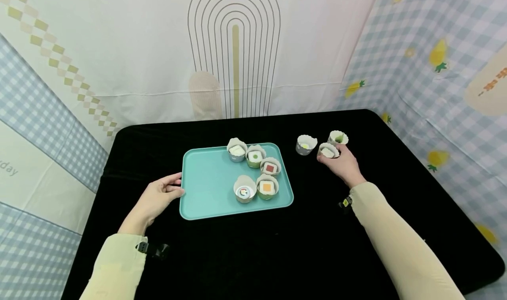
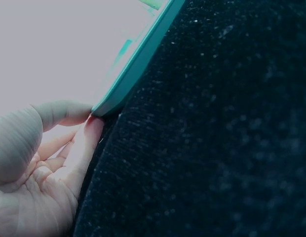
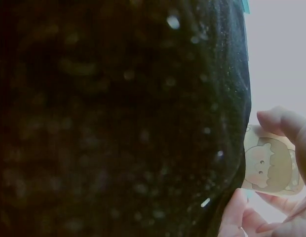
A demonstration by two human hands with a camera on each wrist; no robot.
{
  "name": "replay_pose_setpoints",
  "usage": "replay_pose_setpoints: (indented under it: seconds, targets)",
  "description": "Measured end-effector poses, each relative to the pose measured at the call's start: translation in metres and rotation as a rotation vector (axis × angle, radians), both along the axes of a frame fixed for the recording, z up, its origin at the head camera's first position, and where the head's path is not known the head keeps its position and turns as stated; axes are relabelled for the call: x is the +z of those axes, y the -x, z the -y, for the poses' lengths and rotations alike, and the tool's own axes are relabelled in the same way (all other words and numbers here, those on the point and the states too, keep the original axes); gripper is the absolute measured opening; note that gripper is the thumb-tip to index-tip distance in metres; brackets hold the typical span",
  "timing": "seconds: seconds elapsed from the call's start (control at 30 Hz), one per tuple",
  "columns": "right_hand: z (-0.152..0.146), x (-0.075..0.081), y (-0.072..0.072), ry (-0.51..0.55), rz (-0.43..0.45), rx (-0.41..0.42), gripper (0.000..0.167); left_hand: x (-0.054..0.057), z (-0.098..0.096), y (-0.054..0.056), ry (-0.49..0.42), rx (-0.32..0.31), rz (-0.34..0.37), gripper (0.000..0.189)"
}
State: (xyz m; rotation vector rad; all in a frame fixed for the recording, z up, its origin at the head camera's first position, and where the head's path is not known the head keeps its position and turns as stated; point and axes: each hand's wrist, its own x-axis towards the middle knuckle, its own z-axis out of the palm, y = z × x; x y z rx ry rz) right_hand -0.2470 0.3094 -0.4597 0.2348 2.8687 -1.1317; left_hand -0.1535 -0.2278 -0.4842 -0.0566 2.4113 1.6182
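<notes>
My left hand (image 1: 155, 199) pinches the left rim of a turquoise tray (image 1: 210, 181) between thumb and fingertips; the left wrist view shows the fingertips right at the tray's edge (image 2: 131, 69). My right hand (image 1: 343, 164) grips a paper baking cup (image 1: 328, 151) with something white in it. In the right wrist view a cartoon face is printed on the side of this cup (image 3: 269, 168), between thumb and fingers. Just behind it is a paper cup with green contents (image 1: 338, 137), and to its left a grey paper cup (image 1: 306, 145) with yellowish contents.
Several paper cups, among them one with an orange square (image 1: 267, 187) and one with a red square (image 1: 270, 166), stand on the tray's right half. A black cloth (image 1: 245, 256) covers the table. Patterned curtains (image 1: 150, 49) hang behind and at both sides.
</notes>
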Motion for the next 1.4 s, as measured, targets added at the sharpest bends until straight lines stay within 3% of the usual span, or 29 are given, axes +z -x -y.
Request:
replay_pose_setpoints:
  seconds: [0.3,0.5,0.7,0.9,1.07,1.27,1.4]
  targets:
    - [-0.001,0.001,-0.001,0.006,0.003,0.013,0.087,0.002,0.0,-0.001,0.004,-0.005,-0.004,0.061]
    - [-0.006,0.006,-0.005,-0.016,0.022,0.021,0.071,0.001,-0.001,0.0,0.0,-0.005,-0.008,0.061]
    - [0.002,0.017,-0.017,-0.036,-0.058,0.018,0.075,0.001,-0.001,0.0,0.01,-0.01,-0.007,0.061]
    - [0.045,0.041,-0.029,-0.004,-0.189,0.073,0.068,0.001,0.0,0.0,0.009,-0.009,-0.002,0.061]
    - [0.096,0.057,-0.037,0.046,-0.231,0.22,0.059,0.0,0.0,0.001,0.006,-0.005,-0.006,0.061]
    - [0.156,0.06,-0.047,0.089,-0.242,0.416,0.054,-0.002,-0.001,0.0,0.005,0.0,-0.004,0.06]
    - [0.185,0.057,-0.05,0.109,-0.228,0.489,0.053,-0.001,-0.001,0.0,0.004,0.0,-0.003,0.061]
